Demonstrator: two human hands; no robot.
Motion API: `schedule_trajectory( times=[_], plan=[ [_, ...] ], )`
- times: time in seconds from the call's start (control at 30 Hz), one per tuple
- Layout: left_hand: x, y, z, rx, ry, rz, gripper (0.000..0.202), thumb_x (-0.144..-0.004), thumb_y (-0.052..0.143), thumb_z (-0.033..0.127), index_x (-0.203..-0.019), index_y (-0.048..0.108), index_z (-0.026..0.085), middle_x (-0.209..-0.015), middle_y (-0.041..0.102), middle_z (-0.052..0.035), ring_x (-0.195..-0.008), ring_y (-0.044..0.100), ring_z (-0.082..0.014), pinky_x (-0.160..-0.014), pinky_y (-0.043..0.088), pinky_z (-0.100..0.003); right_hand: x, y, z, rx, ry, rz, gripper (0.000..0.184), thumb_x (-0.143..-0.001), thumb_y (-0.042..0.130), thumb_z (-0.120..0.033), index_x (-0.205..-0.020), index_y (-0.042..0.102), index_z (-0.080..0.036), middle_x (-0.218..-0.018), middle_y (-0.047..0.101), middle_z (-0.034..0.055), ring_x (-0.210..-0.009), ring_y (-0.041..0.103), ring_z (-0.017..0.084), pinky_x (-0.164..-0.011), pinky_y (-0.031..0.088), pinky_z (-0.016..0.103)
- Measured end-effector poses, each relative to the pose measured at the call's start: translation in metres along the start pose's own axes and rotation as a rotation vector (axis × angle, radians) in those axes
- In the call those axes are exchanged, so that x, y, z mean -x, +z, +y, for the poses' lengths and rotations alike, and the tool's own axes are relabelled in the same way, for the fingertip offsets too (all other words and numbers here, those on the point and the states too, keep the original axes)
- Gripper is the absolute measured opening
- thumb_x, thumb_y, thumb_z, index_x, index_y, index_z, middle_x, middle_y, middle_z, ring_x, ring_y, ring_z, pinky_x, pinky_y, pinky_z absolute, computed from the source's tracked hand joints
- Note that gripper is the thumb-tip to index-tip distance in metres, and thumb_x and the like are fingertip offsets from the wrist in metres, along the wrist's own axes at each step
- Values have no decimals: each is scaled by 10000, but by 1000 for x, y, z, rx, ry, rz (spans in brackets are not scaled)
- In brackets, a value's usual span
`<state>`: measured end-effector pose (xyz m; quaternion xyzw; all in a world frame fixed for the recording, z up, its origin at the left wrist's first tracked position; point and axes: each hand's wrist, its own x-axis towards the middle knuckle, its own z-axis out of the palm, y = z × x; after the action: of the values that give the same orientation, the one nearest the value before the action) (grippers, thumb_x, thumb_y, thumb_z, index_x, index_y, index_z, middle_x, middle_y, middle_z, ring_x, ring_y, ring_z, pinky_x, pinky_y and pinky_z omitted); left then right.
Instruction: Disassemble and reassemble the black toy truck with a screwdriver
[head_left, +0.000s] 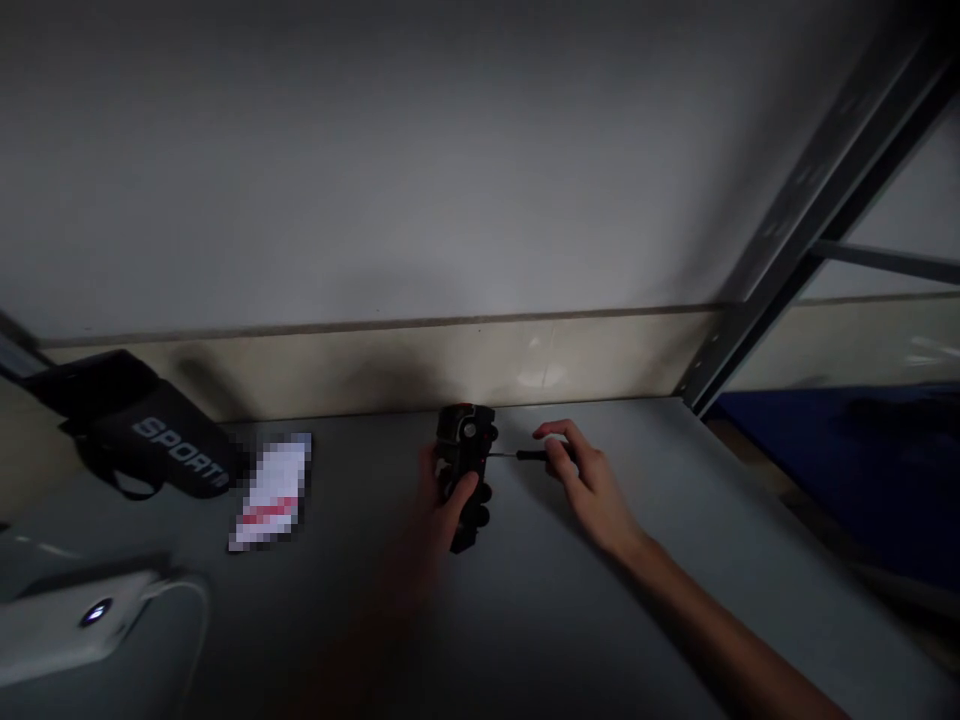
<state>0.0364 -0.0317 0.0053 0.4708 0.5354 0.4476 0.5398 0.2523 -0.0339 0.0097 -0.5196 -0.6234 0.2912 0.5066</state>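
My left hand (442, 505) is closed around a black toy vehicle (466, 432) with small round wheels along its right side and a little red at its top end. The thumb presses on its face, and the fingers go behind its left side. In my right hand (589, 480) is a screwdriver (532, 455) with a black handle, pinched between thumb and fingers with the index finger raised. Its thin metal shaft points left, and the tip meets the vehicle's right side between the wheels. Whether the tip sits in a screw is too small to tell.
On the grey table (360, 620) lie a black bag marked SPORT (176, 440), a blurred-out white and red item (271, 492), and a white device (67, 625) with a lit button and cable. A wall (420, 180) stands behind; a metal post (795, 240) rises at right.
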Motion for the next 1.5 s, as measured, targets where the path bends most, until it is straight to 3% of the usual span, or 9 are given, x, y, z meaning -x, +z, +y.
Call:
schedule_trajectory(
  times=[0.23, 0.4, 0.53, 0.67, 0.83, 1.0, 1.13, 1.23, 1.5],
  plan=[
    [2, 0, -2, -39, 1, 12, 620, -927, 713, 521, -1442, 431, 324, -919, 781, -31, -646, 732, -181, -518, 491, -223, -2, 4, 8, -116, 79, -37, 402, -1095, 461, -557, -1160, 672, -222, -615, 414, -73, -570, 414, 163, -566, 312, 284],
    [-2, -1, -5, -32, 10, 29, 613, -937, 705, 505, -1445, 412, 326, -902, 771, -23, -616, 710, -168, -513, 487, -216, -1, 10, 15, -201, 51, -78, 355, -1032, 592, -548, -1202, 601, -237, -703, 518, -62, -628, 471, 164, -592, 360, 273],
    [-6, -3, -11, -51, 16, 47, 612, -917, 736, 520, -1425, 451, 334, -895, 761, -13, -598, 696, -161, -504, 479, -212, -1, 18, 23, -267, 138, -49, 427, -1073, 455, -618, -1149, 603, -224, -590, 441, -89, -535, 397, 160, -547, 322, 278],
    [-7, -3, -12, -74, 19, 79, 619, -906, 744, 512, -1427, 463, 332, -905, 748, -5, -602, 694, -157, -513, 485, -219, -5, 22, 32, -284, 46, 20, 413, -976, 625, -633, -1087, 617, -236, -745, 526, -43, -683, 503, 173, -642, 398, 281],
    [-4, 1, -8, -109, 23, 69, 578, -922, 717, 488, -1408, 457, 315, -896, 745, -7, -596, 682, -154, -509, 481, -219, -8, 22, 36, -303, 181, -9, 470, -1013, 518, -705, -1088, 619, -252, -598, 413, -86, -515, 376, 167, -510, 289, 279],
    [-4, -1, -9, -70, 33, 120, 583, -906, 758, 479, -1392, 489, 301, -869, 746, -4, -585, 687, -155, -521, 482, -219, -6, 23, 35, -255, 36, 2, 406, -980, 637, -629, -1077, 655, -235, -761, 573, -24, -720, 549, 191, -650, 432, 283],
    [-8, -2, -11, 48, 26, 147, 642, -836, 844, 449, -1375, 532, 293, -876, 760, -9, -588, 699, -162, -505, 463, -211, -3, 24, 32, -263, 114, -133, 468, -1052, 490, -664, -1096, 662, -231, -563, 450, -81, -505, 399, 163, -524, 327, 279],
    [-9, -1, -11, 98, 60, 162, 620, -809, 866, 385, -1341, 562, 287, -912, 763, -13, -636, 710, -160, -537, 486, -213, -2, 23, 31, -255, 56, -77, 451, -1015, 555, -673, -1083, 654, -239, -673, 526, -50, -592, 471, 171, -575, 385, 280],
    [-11, -5, -16, -133, 67, 148, 574, -912, 757, 490, -1395, 495, 326, -1000, 757, -21, -664, 709, -157, -553, 504, -224, -3, 23, 36, -300, 119, -121, 469, -1034, 509, -675, -1140, 623, -232, -634, 492, -71, -562, 433, 170, -555, 353, 280]
  ],
)
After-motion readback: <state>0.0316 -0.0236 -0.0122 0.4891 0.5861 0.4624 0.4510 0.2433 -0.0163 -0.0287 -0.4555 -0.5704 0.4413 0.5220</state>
